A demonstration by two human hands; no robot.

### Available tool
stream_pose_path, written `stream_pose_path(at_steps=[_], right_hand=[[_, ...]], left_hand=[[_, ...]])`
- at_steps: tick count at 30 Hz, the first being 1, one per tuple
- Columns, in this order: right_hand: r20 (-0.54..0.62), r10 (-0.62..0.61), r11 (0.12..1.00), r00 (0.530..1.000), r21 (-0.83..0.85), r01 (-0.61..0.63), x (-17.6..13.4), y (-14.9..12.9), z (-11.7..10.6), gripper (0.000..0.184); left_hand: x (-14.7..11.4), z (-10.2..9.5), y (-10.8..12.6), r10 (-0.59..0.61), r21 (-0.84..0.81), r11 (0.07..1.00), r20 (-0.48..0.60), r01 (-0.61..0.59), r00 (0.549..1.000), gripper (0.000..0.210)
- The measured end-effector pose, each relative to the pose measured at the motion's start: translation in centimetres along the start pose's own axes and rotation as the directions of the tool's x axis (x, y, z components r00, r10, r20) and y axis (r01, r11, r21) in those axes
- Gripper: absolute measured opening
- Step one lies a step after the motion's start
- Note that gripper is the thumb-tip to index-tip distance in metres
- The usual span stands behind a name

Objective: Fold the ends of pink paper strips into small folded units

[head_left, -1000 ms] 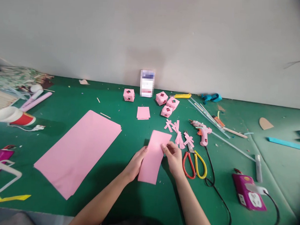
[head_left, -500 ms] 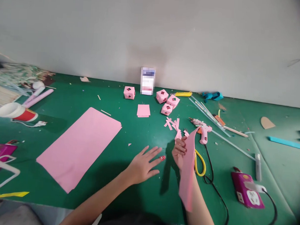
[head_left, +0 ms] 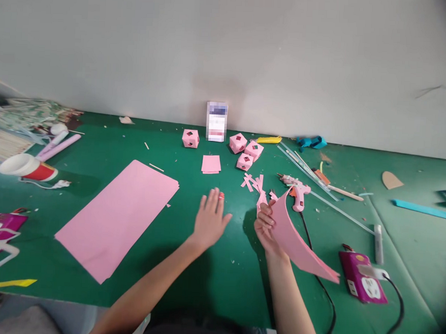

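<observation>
My left hand (head_left: 210,220) is flat over the green table with its fingers stretched forward and nothing in it. My right hand (head_left: 266,228) grips a curved pink paper sheet (head_left: 295,244), held up off the table and sloping down to the right; it looks like more than one layer. A larger pink paper stack (head_left: 121,216) lies left of my left hand. Ahead of the hands are small pink squares (head_left: 211,164), and pink paper strips (head_left: 258,186) lie just beyond my right hand. Several pink paper cubes with cut-out holes (head_left: 244,161) stand farther back.
A pink glue gun (head_left: 298,190) with a black cord lies at the right, near a purple power socket (head_left: 364,276). A yellow cutter (head_left: 269,139) lies behind. A paper cup (head_left: 29,167) rests on its side at the left. A blurred card (head_left: 216,121) leans on the wall.
My left hand has moved left and forward, its fingers closer together. The lower end of the sheet in my right hand has swung out to the right and now covers the yellow loop.
</observation>
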State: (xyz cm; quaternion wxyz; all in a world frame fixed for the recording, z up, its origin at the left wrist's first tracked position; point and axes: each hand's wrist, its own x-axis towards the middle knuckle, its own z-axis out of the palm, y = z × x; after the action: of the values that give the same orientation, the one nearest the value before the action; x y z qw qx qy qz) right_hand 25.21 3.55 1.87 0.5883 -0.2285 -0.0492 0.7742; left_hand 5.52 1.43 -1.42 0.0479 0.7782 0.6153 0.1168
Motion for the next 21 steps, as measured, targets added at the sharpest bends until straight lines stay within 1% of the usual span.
stream_pose_path(at_steps=[2, 3, 4, 5, 7, 8, 9, 11, 12, 13, 14, 15, 17, 19, 21], right_hand=[[-0.007, -0.063, 0.994, 0.998, -0.087, 0.062, -0.2, -0.1, 0.4, 0.010], [0.000, -0.092, 0.987, 0.996, -0.134, 0.091, -0.3, -0.2, 0.5, 0.007], [0.010, -0.116, 0.978, 0.993, -0.175, 0.116, -0.5, -0.2, 0.6, 0.006], [0.019, -0.134, 0.970, 0.991, -0.203, 0.135, -0.8, -0.3, 0.7, 0.007], [0.024, -0.153, 0.962, 0.988, -0.225, 0.155, -1.4, -0.5, 0.9, 0.013], [0.022, -0.159, 0.960, 0.987, -0.230, 0.160, -1.7, -0.6, 1.0, 0.015], [0.023, -0.166, 0.956, 0.986, -0.242, 0.167, -2.0, -0.7, 1.1, 0.016], [0.035, -0.176, 0.946, 0.984, -0.270, 0.179, -2.5, -0.8, 1.3, 0.016], [0.043, -0.179, 0.943, 0.983, -0.278, 0.184, -2.7, -0.7, 1.4, 0.017], [0.048, -0.182, 0.942, 0.982, -0.279, 0.189, -2.7, -0.7, 1.4, 0.017], [0.049, -0.182, 0.944, 0.982, -0.272, 0.188, -2.8, -0.6, 1.5, 0.018], [0.047, -0.180, 0.947, 0.983, -0.262, 0.186, -2.8, -0.4, 1.4, 0.019], [0.042, -0.172, 0.953, 0.984, -0.248, 0.177, -2.7, -0.2, 1.3, 0.022], [0.038, -0.167, 0.952, 0.985, -0.254, 0.171, -2.7, 0.0, 1.1, 0.024], [0.018, -0.178, 0.948, 0.984, -0.264, 0.177, -2.6, 0.0, 0.8, 0.024]], left_hand=[[-0.3, 1.2, 4.0, 0.150, -0.046, 0.988, 0.016, -0.149, 0.989, 0.068], [-0.6, 1.6, 5.8, 0.253, -0.076, 0.965, 0.023, -0.251, 0.967, 0.065], [-0.9, 1.8, 7.3, 0.362, -0.109, 0.928, 0.026, -0.357, 0.932, 0.061], [-1.3, 1.9, 8.4, 0.438, -0.136, 0.892, 0.024, -0.431, 0.898, 0.059], [-1.7, 1.6, 9.3, 0.521, -0.169, 0.843, 0.017, -0.511, 0.853, 0.054], [-1.6, 1.2, 9.0, 0.518, -0.170, 0.844, 0.016, -0.508, 0.855, 0.049], [-1.3, 0.8, 8.4, 0.485, -0.158, 0.865, 0.017, -0.477, 0.874, 0.044], [-0.1, -0.3, 6.2, 0.357, -0.111, 0.929, 0.024, -0.352, 0.934, 0.036], [0.8, -0.8, 4.9, 0.269, -0.078, 0.961, 0.030, -0.266, 0.963, 0.035], [1.7, -1.3, 3.7, 0.184, -0.040, 0.982, 0.035, -0.183, 0.982, 0.035], [2.6, -1.6, 2.5, 0.119, -0.003, 0.993, 0.043, -0.119, 0.992, 0.034], [3.4, -1.8, 1.5, 0.078, 0.028, 0.996, 0.054, -0.080, 0.995, 0.034], [4.6, -1.9, 0.3, 0.043, 0.074, 0.996, 0.087, -0.049, 0.995, 0.035], [5.1, -1.7, 0.0, 0.062, 0.097, 0.992, 0.128, -0.075, 0.990, 0.032], [5.2, -1.4, 0.2, 0.094, 0.106, 0.988, 0.168, -0.113, 0.981, 0.037]])
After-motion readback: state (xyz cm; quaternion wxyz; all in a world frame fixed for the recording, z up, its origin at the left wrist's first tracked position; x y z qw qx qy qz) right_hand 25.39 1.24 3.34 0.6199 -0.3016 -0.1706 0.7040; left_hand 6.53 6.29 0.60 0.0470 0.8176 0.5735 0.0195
